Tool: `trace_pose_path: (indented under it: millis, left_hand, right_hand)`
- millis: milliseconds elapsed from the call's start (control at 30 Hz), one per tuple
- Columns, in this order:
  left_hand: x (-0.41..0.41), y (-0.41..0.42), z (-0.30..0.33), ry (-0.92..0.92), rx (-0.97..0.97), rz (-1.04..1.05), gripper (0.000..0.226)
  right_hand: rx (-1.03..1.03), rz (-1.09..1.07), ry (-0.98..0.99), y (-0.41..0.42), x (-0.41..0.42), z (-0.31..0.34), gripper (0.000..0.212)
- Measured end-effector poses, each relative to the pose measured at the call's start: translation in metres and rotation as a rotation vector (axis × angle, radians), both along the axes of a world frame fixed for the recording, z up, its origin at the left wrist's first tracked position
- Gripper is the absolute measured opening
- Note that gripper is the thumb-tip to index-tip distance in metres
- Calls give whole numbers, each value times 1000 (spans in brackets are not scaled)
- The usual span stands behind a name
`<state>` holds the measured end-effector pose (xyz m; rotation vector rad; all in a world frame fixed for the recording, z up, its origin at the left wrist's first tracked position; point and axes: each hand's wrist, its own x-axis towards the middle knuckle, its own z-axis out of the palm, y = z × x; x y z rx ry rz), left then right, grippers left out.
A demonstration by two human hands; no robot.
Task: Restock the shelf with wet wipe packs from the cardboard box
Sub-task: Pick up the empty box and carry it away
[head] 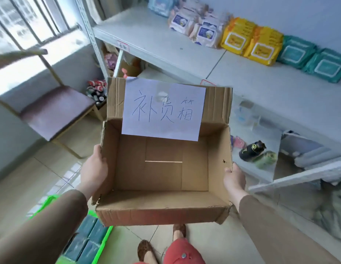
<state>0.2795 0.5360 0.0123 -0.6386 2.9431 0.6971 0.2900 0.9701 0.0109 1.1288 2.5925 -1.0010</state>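
An open cardboard box (162,212) is held up in front of me above the floor, with nothing inside it. A white paper sign (163,109) with handwritten characters is taped to its far flap. My left hand (94,168) grips the box's left wall and my right hand (234,180) grips its right wall. On the white shelf (185,56) behind the box, wet wipe packs stand in a row along the wall: pale pink-and-blue packs (200,29), yellow packs (251,42) and teal packs (314,61).
A green crate (103,242) of dark teal packs sits on the tiled floor at lower left. A chair (55,111) with a purple seat stands at the left by a barred window. Lower shelves at the right hold a dark bottle (252,149) and other goods.
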Motion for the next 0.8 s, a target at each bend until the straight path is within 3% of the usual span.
trace_pose_path:
  millis: [333, 800]
  left_hand:
    - [-65, -165, 12, -2, -9, 288, 27]
    - [-141, -337, 5, -35, 30, 693, 34]
  right_hand:
    - [38, 390, -3, -169, -192, 9, 45]
    - [81, 832, -11, -417, -442, 11, 43]
